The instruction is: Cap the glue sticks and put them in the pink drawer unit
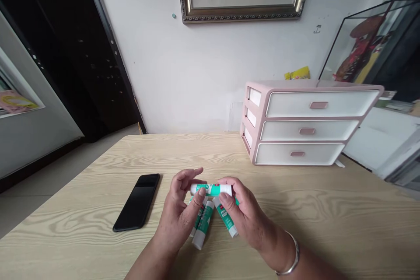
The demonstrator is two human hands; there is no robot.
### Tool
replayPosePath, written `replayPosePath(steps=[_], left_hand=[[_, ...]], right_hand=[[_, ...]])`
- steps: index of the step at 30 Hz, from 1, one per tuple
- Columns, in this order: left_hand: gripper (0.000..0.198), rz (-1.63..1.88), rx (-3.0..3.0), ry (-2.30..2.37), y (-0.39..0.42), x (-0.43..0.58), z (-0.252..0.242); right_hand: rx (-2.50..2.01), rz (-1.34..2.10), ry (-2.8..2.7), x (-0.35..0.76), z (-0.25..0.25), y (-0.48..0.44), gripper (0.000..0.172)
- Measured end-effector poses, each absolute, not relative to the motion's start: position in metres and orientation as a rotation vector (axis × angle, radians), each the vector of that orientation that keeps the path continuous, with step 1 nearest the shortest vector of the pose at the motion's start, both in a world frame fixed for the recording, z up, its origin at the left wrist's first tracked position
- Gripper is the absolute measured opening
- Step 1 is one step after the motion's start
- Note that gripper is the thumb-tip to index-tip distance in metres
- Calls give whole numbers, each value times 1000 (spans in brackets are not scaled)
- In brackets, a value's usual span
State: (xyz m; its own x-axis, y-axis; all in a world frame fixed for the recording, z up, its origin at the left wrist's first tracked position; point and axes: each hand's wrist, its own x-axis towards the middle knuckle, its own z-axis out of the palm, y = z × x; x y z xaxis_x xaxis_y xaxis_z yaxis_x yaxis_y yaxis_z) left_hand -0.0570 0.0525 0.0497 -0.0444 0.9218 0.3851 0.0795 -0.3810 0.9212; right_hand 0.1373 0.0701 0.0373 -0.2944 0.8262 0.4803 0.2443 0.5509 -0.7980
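A white and green glue stick [212,190] lies level between my two hands, raised above the table. My left hand [180,208] pinches its left end, thumb in front, with some fingers lifted behind it. Around its right end, the thumb and fingers of my right hand [244,210] are closed. Below them, more glue sticks of the same look rest on the table: one glue stick [204,225] near my left hand, and another glue stick [225,217] slanting beside my right hand. Others are partly hidden by the hands.
A black phone [137,203] lies on the wooden table [82,210] to the left of my hands. At the back right stands a pink and white drawer unit [306,124]. A white wall [154,74] with a framed picture [243,13] rises behind the table.
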Motion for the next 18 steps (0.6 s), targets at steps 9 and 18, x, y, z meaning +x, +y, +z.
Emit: replayPosePath(steps=[9,18], left_hand=[[30,1077,2499,1308,52,-51,45],[14,855,2548,1361,47,-43,43]], right_hand=[[-855,861,-1801,137,46,63,24],[-975,694,-1859,135,43,68,23]])
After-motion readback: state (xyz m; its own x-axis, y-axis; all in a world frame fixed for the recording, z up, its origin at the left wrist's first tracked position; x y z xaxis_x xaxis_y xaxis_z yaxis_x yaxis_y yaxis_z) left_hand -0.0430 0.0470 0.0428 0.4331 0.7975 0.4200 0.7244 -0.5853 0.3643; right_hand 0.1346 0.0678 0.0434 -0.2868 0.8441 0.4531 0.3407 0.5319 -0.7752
